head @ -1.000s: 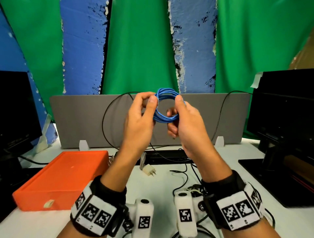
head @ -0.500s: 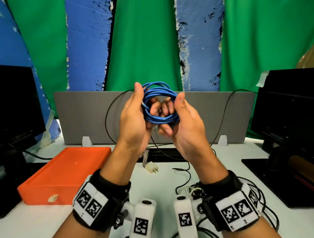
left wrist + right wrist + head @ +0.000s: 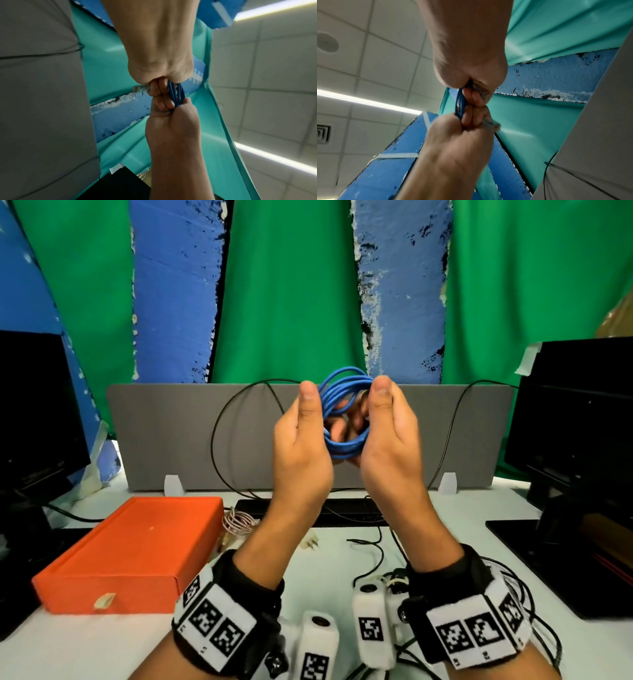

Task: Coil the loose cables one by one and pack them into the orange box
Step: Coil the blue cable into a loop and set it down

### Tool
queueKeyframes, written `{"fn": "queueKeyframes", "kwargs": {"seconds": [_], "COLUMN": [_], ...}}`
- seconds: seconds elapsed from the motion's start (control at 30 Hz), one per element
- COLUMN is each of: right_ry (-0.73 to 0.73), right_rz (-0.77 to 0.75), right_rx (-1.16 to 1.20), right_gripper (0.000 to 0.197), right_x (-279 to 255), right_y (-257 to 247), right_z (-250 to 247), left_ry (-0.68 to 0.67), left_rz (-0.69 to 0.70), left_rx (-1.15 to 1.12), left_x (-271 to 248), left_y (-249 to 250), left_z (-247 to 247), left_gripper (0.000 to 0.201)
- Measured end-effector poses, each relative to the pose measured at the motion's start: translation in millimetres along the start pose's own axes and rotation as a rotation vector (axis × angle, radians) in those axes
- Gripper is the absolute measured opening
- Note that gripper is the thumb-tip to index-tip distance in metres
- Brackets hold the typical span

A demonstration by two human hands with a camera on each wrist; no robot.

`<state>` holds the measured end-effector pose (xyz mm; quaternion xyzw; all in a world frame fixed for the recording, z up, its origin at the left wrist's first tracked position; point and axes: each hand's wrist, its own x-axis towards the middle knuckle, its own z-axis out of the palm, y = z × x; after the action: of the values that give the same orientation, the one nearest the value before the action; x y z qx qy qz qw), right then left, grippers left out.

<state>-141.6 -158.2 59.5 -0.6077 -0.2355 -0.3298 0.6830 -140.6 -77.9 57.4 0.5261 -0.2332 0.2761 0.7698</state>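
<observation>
Both hands hold a coiled blue cable (image 3: 346,405) in the air in front of the grey divider. My left hand (image 3: 303,426) grips the coil's left side, thumb up, and my right hand (image 3: 385,422) grips its right side. Fingers of both hands curl through the loop. The left wrist view shows the blue strands (image 3: 176,93) pinched between the two hands' fingers. In the right wrist view the strands (image 3: 459,104) run between the hands, and a clear plug (image 3: 491,125) sticks out by the left hand's fingers. The orange box (image 3: 130,549) lies on the table at the left, lid on.
Thin black cables (image 3: 370,549), a braided coil (image 3: 238,522) and a white plug (image 3: 310,543) lie on the white table beneath the hands. A black power strip (image 3: 342,508) sits by the grey divider (image 3: 171,433). Monitors stand at the left (image 3: 34,405) and right (image 3: 579,412).
Both hands went from a fingertip hold on the coil to a fuller grip, with fingers pushed through the loop. The coil stays raised before the divider.
</observation>
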Motion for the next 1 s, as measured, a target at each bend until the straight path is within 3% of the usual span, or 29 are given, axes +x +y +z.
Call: {"fn": "queueKeyframes", "kwargs": {"seconds": [0.1,0.23,0.33,0.5,0.73,0.87,1.0], "right_ry": [-0.086,-0.158,-0.196,-0.237,-0.296,-0.334,-0.257], "right_rz": [0.096,0.253,0.331,0.423,0.319,0.307,0.325], "right_rx": [-0.079,-0.254,-0.251,-0.251,-0.321,-0.231,-0.130], "right_gripper": [0.042,0.042,0.042,0.038,0.021,0.024,0.021], "right_x": [8,14,15,17,16,15,16], "right_y": [0,2,3,1,0,2,2], "right_z": [-12,-29,-30,-35,-38,-37,-38], "left_ry": [-0.100,-0.331,-0.457,-0.457,-0.372,-0.364,-0.481], "left_rz": [-0.189,-0.094,-0.026,0.046,0.187,0.069,-0.053], "left_rx": [-0.126,0.422,0.512,0.523,0.655,0.528,0.493], "left_x": [11,25,32,36,35,39,44], "left_y": [-6,-10,-9,-4,-4,-2,1], "left_z": [-9,-30,-41,-49,-50,-52,-61], "left_gripper": [0.045,0.038,0.028,0.022,0.022,0.029,0.048]}}
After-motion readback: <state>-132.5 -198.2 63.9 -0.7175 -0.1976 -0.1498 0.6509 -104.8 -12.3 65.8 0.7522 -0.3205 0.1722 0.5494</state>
